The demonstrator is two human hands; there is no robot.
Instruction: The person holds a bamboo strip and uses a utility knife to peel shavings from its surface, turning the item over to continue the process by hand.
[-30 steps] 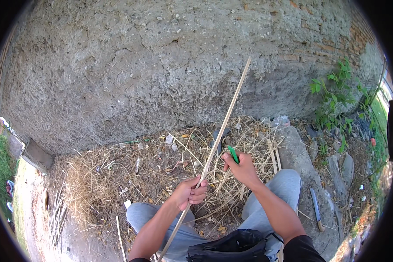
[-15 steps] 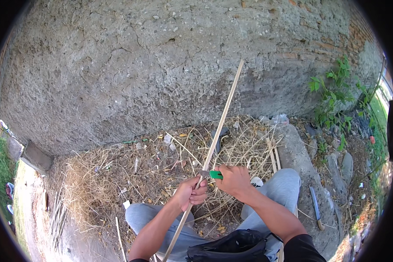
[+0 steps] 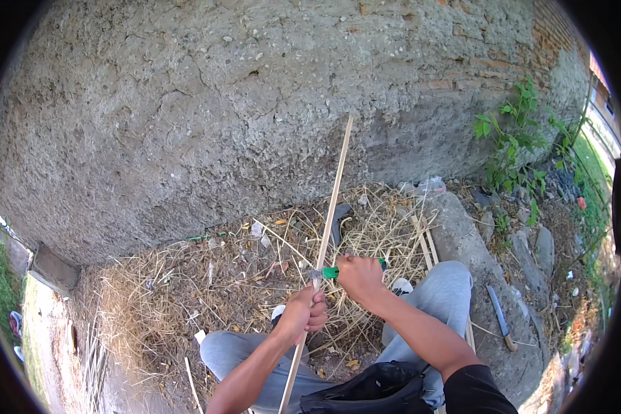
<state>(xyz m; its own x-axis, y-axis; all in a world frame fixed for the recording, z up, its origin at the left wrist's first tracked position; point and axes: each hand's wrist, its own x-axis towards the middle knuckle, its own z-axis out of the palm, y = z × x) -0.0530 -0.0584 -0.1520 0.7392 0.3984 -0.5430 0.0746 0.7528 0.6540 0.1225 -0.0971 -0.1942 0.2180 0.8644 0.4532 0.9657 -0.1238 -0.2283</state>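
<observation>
Left hand (image 3: 305, 314): wrapped around the long, flat wood strip (image 3: 334, 193).
Right hand (image 3: 360, 277): squeezes a green cutter (image 3: 330, 272), its blade (image 3: 314, 274) at the strip above the left hand.
Strip: leans up between the knees (image 3: 450, 283), before a rough gray wall (image 3: 186, 124).
Ground (image 3: 236, 293): curly, dry shavings (image 3: 134, 307); a knife (image 3: 497, 310) lies on the stone slab (image 3: 455, 228).
Black bag (image 3: 366, 395): soft; can't tell what's inside.

Light: daylight; I viewed the wall (image 3: 255, 103) and straw (image 3: 138, 303) in soft, even shade. Glare: ground (image 3: 52, 331) at far lower left, washed nearly white; a smaller sunlit patch at lower right. Distortion: edges bowed, corners black. Focus: wall texture came through crisp; the blade (image 3: 315, 274) reached me small and indistinct.
</observation>
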